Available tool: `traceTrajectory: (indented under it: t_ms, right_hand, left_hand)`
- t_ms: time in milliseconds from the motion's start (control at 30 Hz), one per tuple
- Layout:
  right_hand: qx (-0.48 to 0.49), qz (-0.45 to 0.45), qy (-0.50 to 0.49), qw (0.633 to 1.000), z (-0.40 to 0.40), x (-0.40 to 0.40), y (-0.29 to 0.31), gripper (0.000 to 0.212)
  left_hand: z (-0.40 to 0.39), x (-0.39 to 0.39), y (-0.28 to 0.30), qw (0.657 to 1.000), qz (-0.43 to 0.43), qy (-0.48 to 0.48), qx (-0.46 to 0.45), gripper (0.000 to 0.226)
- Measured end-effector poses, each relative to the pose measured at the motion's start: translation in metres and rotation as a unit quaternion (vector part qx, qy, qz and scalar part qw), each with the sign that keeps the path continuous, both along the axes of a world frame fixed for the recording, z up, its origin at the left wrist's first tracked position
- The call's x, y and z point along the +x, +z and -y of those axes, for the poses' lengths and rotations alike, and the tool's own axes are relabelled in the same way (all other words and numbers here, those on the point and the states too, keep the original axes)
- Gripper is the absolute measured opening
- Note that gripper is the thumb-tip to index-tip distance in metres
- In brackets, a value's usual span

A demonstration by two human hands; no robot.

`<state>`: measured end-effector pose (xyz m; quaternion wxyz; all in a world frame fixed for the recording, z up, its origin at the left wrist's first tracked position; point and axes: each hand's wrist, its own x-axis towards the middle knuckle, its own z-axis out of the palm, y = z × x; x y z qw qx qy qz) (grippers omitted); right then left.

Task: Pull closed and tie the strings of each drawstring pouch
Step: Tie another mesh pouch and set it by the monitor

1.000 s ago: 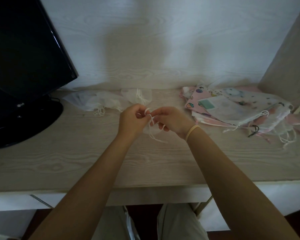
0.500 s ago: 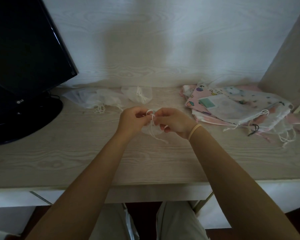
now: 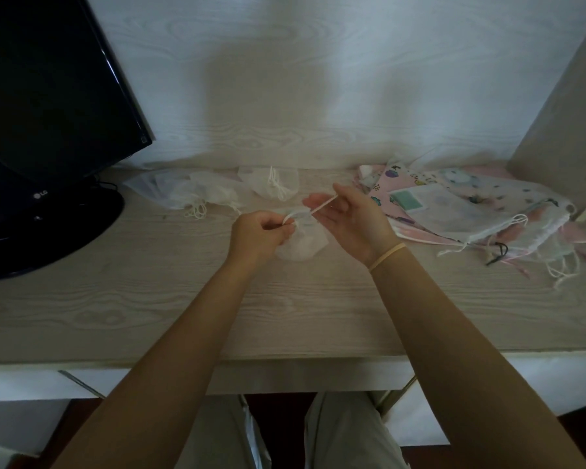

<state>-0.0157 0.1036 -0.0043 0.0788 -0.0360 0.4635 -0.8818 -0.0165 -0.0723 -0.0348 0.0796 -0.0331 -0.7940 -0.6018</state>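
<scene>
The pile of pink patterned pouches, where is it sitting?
In the head view, the pile of pink patterned pouches lies at the desk's back right, just right of the right hand, beside the side panel.

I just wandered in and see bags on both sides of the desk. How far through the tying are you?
Done, it seems: a few white pouches at the back left, bunched, strings knotted. In hand: a small white pouch on the desk, the left hand pinching its string while the right hand pulls an end taut. Left: the pile of patterned pouches on the right, lying flat with loose strings. How many, I cannot tell.
</scene>
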Motion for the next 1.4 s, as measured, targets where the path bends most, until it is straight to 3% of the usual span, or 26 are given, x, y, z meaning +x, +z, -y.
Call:
traceTrajectory:
  t_ms: [67,200,267,333,400,500,700,833,933,1000,1067,1100,1133,1200,1267,1400]
  right_hand:
    - [-0.04,0.004,0.019,0.999,0.003,0.003,0.0,0.04]
    - [0.199,-0.007,-0.036,0.979,0.005,0.007,-0.002,0.044]
    - [0.361,-0.034,-0.091,0.927,0.005,0.006,-0.003,0.041]
    - [0.526,-0.078,-0.113,0.84,0.007,0.003,-0.006,0.035]
    - [0.63,-0.116,-0.094,0.763,0.012,0.003,-0.01,0.027]
    - [0.671,-0.133,-0.076,0.726,0.014,0.005,-0.012,0.021]
    - [0.737,-0.16,-0.043,0.655,0.01,0.004,-0.013,0.032]
    - [0.749,-0.143,0.0,0.647,0.002,0.006,-0.013,0.034]
    - [0.748,-0.133,0.0,0.65,0.001,0.003,-0.018,0.04]
    - [0.75,-0.126,0.003,0.649,0.002,0.002,-0.021,0.043]
    - [0.748,-0.127,0.004,0.651,0.003,0.002,-0.021,0.045]
    - [0.746,-0.13,0.004,0.653,0.004,0.002,-0.02,0.045]
    - [0.745,-0.132,0.004,0.654,0.006,0.002,-0.019,0.044]
    - [0.745,-0.135,0.0,0.654,0.009,0.002,-0.019,0.044]
    - [0.74,-0.137,-0.01,0.658,0.011,0.002,-0.019,0.043]
    - [0.725,-0.144,-0.013,0.673,0.014,0.003,-0.021,0.039]
  left_hand:
    - [-0.001,0.001,-0.001,1.0,-0.003,-0.003,-0.003,0.015]
    - [-0.002,0.001,-0.002,0.999,-0.016,0.02,-0.025,0.009]
    - [-0.001,0.001,-0.006,0.998,-0.02,0.047,-0.035,0.015]
    - [0.0,0.002,-0.012,0.997,-0.011,0.065,-0.032,0.017]
    - [-0.001,0.004,-0.016,0.997,0.002,0.072,-0.016,0.02]
    - [-0.007,0.006,-0.015,0.997,0.001,0.077,-0.006,0.022]
    - [-0.005,0.004,-0.013,0.997,0.028,0.065,0.033,0.019]
    - [0.002,-0.001,-0.01,0.992,0.05,0.072,0.093,0.008]
    - [0.014,-0.013,-0.007,0.978,0.051,0.176,0.102,0.012]
    - [0.02,-0.015,-0.005,0.968,0.048,0.244,0.04,0.034]
    - [0.022,-0.011,-0.004,0.968,0.026,0.247,-0.018,0.072]
    - [0.023,-0.009,-0.003,0.972,0.002,0.229,-0.055,0.08]
    - [0.021,-0.005,0.0,0.977,-0.026,0.189,-0.093,0.077]
    - [0.015,0.0,0.005,0.982,-0.043,0.061,-0.174,0.049]
    - [0.008,0.007,0.009,0.964,-0.031,-0.038,-0.262,0.023]
    - [0.004,0.012,0.004,0.94,-0.01,-0.078,-0.331,0.021]
